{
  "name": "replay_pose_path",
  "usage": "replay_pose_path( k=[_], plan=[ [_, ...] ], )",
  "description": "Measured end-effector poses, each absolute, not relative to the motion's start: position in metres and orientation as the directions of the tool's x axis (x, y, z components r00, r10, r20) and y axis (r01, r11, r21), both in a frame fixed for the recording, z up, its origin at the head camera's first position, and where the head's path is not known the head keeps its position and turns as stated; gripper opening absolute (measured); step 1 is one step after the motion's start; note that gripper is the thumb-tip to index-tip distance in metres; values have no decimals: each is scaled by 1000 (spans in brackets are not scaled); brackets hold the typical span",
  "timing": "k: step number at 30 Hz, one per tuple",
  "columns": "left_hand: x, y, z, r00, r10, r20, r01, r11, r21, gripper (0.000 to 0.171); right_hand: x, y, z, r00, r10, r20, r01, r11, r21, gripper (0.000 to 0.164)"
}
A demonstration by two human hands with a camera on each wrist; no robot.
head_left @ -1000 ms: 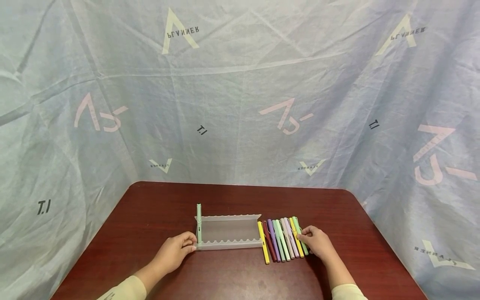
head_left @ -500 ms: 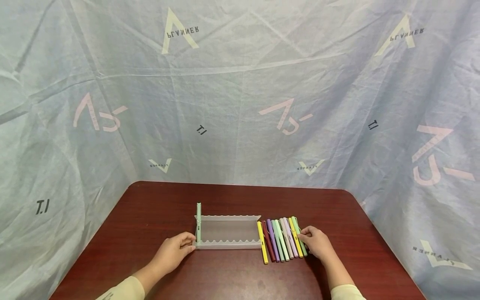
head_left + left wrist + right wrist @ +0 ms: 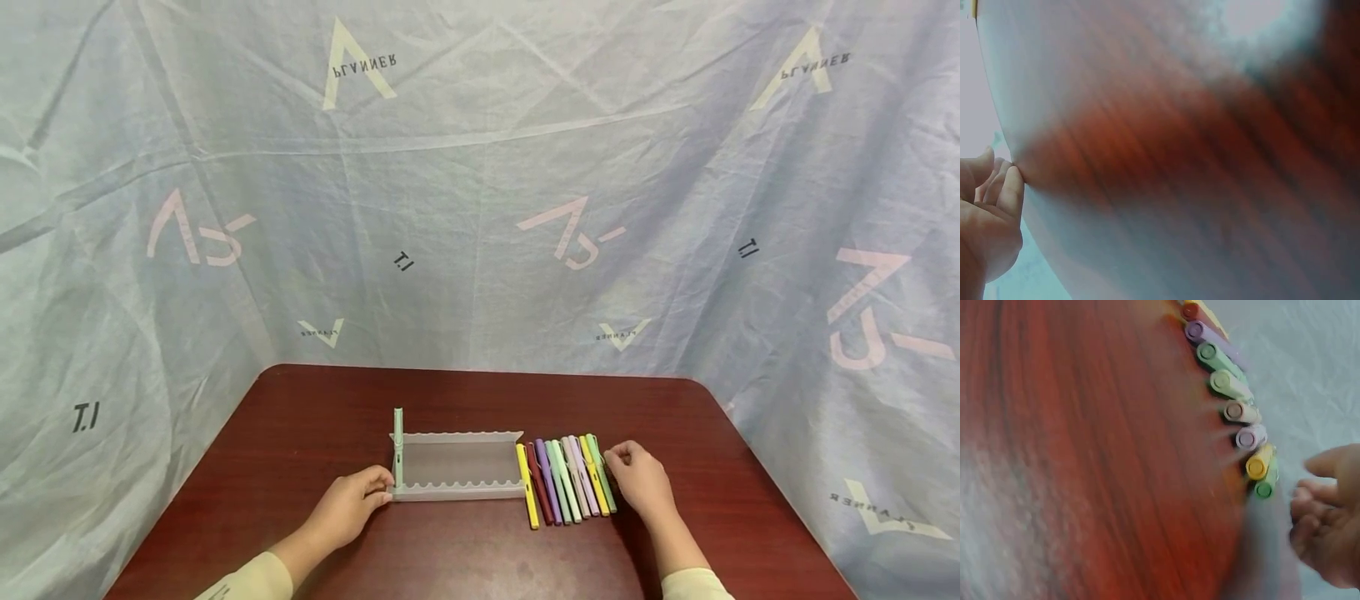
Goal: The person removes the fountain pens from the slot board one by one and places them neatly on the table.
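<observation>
A clear pen tray (image 3: 457, 493) with scalloped edges lies on the table, a pale green pen (image 3: 398, 446) set across its left end. My left hand (image 3: 347, 507) holds the tray's front left corner between thumb and fingers; the tray is out of sight in the left wrist view, where only the hand (image 3: 997, 212) shows at the edge. To the tray's right, several capped pens (image 3: 570, 482) lie side by side in a row. My right hand (image 3: 642, 483) is just right of the end green pen (image 3: 1265, 489), fingers loosely bent and holding nothing.
The row includes a yellow pen (image 3: 527, 487) close by the tray's right end and a dark red pen (image 3: 539, 485) beside it. A brown wooden table (image 3: 450, 558) lies under everything. Printed grey cloth (image 3: 480, 208) hangs behind and along both sides.
My right hand has lifted off the right end of the pen row and shifted slightly right and back. The left hand stays at the tray's corner.
</observation>
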State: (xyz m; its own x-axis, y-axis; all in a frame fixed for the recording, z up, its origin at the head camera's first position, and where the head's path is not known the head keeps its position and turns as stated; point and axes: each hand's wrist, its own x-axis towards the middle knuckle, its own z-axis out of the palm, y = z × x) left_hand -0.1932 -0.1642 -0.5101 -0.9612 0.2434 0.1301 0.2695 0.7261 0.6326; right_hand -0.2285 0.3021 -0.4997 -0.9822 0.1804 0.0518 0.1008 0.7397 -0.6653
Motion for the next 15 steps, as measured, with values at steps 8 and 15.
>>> replay_pose_path(
  k=[8, 15],
  plan=[
    [-193, -165, -507, -959, 241, 147, 280, 742, 608, 12, -233, 242, -466, -986, -79, 150, -169, 546, -821, 22],
    [-193, -164, -510, -960, 245, 135, 275, 741, 612, 12, -235, 176, -457, -926, -363, 103, -259, 411, -874, 29]
  ],
)
